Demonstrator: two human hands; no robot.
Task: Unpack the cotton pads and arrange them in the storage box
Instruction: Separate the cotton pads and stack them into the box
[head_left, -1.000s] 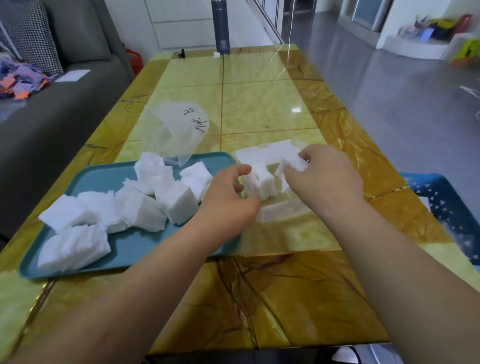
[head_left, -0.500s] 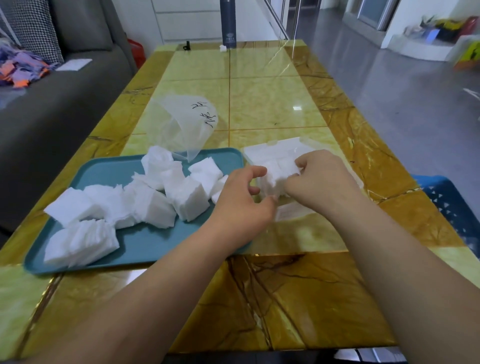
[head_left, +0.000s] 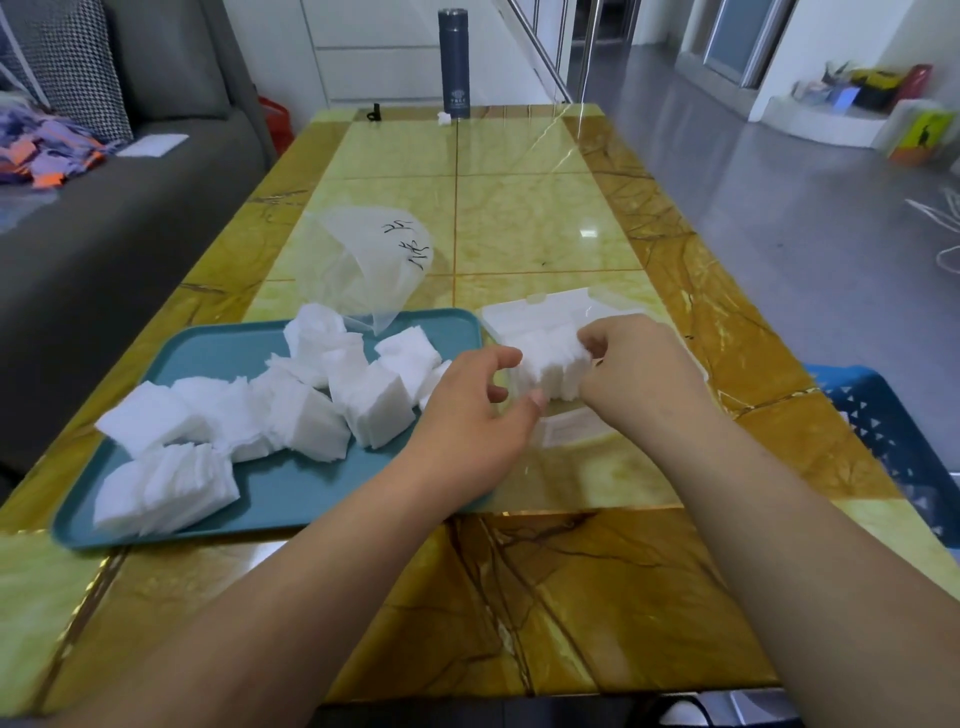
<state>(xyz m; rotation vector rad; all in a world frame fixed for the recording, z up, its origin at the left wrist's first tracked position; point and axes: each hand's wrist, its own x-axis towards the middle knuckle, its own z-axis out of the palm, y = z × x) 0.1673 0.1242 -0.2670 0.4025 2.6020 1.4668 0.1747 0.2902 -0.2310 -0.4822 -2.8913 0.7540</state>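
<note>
Head view of a yellow marble-patterned table (head_left: 545, 208). The right hand (head_left: 639, 369) grasps a stack of cotton pads (head_left: 550, 364) from its right side, fingers curled over the top edge. The left hand (head_left: 467, 415) meets the same stack from the left, its curled index finger and thumb pinching the near left corner. The stack sits over the clear storage box (head_left: 545, 312), which stands on the table just right of the tray (head_left: 208, 358); whether the stack rests on the box floor cannot be told. White pads already fill the far part of the box. A clear flat piece with a pale label (head_left: 571, 428) lies on the table against the near side of the box, below the hands.

The teal tray holds several loose piles of pads (head_left: 166, 483), some upright, some tipped over. An emptied plastic bag (head_left: 374, 265) with black writing stands behind the tray, its lower edge touching the rim. At the far end of the table stands a dark bottle (head_left: 453, 62). A grey sofa (head_left: 130, 218) runs along the left; a blue basket (head_left: 883, 415) sits beside the table on the right.
</note>
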